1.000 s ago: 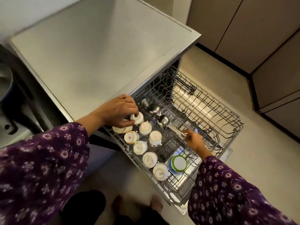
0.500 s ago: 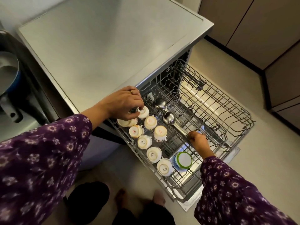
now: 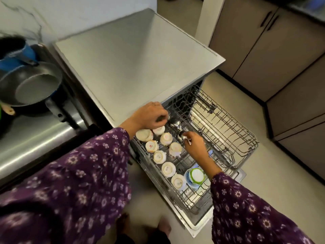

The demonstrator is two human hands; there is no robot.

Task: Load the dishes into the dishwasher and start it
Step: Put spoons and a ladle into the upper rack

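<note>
Dishwasher [image 3: 131, 67]: under grey counter, centre of view; door down, not started.
Rack [image 3: 233, 138]: pulled fully out over the floor, to the person's front-right.
Cups [image 3: 159, 156]: approx. eight, white, upside down, in two rows along rack's left side, touching or just beside each other.
Green-rim tub [image 3: 195, 176]: upside down at near end of the rows, beside the last cup.
L hand [image 3: 149, 115]: at rack's back-left corner, above the rearmost cups; fingers curled over smth small and dark. Can't tell what it is, or whether it's actually gripped.
R hand [image 3: 193, 144]: mid-rack, fingertips pinching the steel ladle [image 3: 182, 136] by its bowl end.
2nd ladle [image 3: 175, 123]: lies just behind the first, between both hands.
Hands: near each other, not touching.
Step in hand: prob. seating or shifting ladles next to the cups.
Done so far: cups, tub, two ladles in; left half of rack filled.
Left to do: rack's right half is bare wire. Frying pan [image 3: 31, 85] and blue pot [image 3: 15, 55] sit on steel surface at far left, likely still to load, tho that's a guess. Then push rack in, shut door, press start.
Est. progress: roughly halfway w/ loading.
</note>
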